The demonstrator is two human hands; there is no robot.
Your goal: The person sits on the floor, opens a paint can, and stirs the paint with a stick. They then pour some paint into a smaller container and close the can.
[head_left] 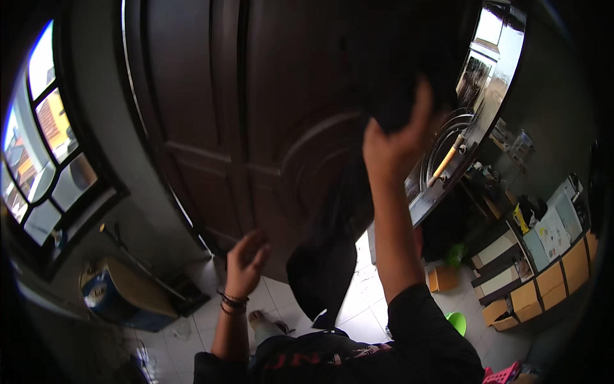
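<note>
- Towering over all, a dark wooden door, closed, filling the upper view.
- Hanging in front of it, a black cloth, pinched high at its top so the length drops free toward the tiled floor.
- Raised overhead, right hand, closed on the cloth's upper end.
- Lower and left of the cloth, left hand, half open, empty, just beside the cloth's edge, not touching.

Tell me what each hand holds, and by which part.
The right hand grips a dark cloth by its upper end, raised high; the rest hangs down. The left hand holds nothing, fingers curled.
</note>
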